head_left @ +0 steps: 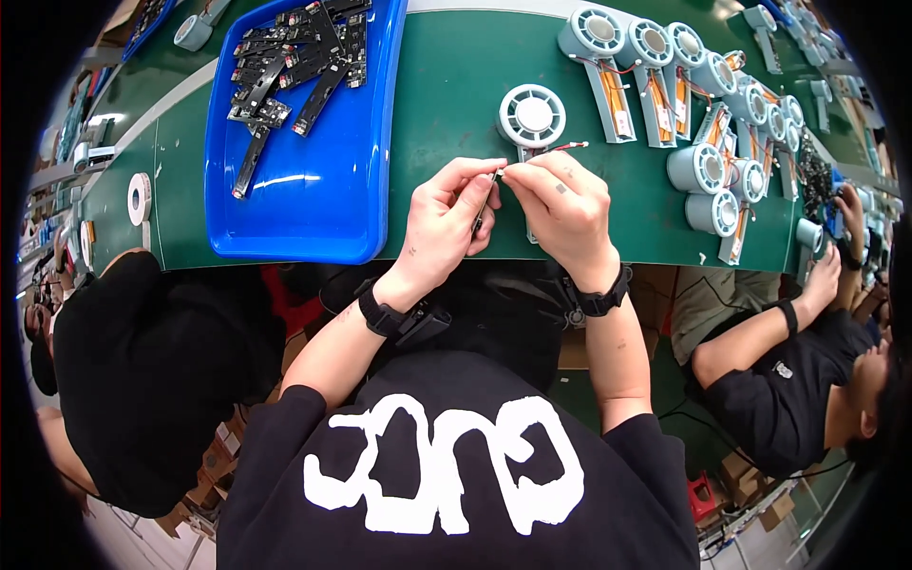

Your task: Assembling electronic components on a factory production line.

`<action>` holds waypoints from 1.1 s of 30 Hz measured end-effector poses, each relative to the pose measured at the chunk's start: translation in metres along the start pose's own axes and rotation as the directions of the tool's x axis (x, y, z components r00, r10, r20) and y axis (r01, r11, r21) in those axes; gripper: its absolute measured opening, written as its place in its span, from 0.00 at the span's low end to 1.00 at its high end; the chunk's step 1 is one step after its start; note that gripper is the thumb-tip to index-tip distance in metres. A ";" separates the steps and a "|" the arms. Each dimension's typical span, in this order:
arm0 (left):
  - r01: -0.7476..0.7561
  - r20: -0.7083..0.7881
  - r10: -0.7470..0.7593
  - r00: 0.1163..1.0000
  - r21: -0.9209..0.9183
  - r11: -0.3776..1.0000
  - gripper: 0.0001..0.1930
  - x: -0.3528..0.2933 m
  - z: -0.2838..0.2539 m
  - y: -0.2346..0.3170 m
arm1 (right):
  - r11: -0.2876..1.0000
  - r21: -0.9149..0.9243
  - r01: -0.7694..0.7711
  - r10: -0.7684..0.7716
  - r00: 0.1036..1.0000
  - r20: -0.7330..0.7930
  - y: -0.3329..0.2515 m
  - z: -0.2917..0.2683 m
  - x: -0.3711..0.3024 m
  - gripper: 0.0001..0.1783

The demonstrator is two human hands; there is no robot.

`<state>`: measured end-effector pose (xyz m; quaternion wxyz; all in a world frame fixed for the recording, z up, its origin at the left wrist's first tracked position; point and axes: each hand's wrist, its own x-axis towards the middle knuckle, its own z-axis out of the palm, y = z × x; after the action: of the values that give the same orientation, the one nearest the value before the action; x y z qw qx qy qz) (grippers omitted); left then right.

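Observation:
In front of me, my left hand [445, 211] is closed round a narrow dark circuit board [481, 218], mostly covered by the fingers. My right hand [568, 209] pinches a tiny white connector [501, 173] against the board's upper end; its wire is hidden by the fingers. Just beyond both hands lies a light-blue handheld fan housing [532, 115] with a round grille, its handle partly under my right hand. A short red wire lead [567, 147] with a small plug sticks out beside that handle.
A blue tray [313, 214] at the left holds several dark circuit boards [309, 62]. Several fan housings [651, 46] with orange parts and wires lie in rows at the right. A white tape roll [140, 199] is far left. One co-worker [798, 351] sits right, another [161, 370] left.

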<state>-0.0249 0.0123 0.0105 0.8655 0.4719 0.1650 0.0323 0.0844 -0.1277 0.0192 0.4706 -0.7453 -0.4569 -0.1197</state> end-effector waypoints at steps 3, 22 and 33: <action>-0.005 -0.042 0.004 0.999 -0.017 1.000 0.13 -0.003 0.006 0.000 | 1.000 -0.002 0.012 -0.012 1.000 0.029 0.000 -0.001 0.001 0.11; -0.102 0.038 0.098 0.994 0.103 0.989 0.13 -0.005 -0.002 -0.008 | 0.990 0.030 0.136 -0.138 0.988 0.066 0.005 -0.006 0.000 0.12; -0.042 0.078 0.033 0.996 0.115 0.992 0.13 -0.003 -0.001 -0.003 | 0.990 0.090 0.113 -0.120 0.990 0.073 0.007 -0.013 0.005 0.12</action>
<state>-0.0279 0.0110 0.0086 0.8414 0.5255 0.1244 0.0211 0.0958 -0.1366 0.0245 0.4761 -0.7006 -0.5224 -0.0979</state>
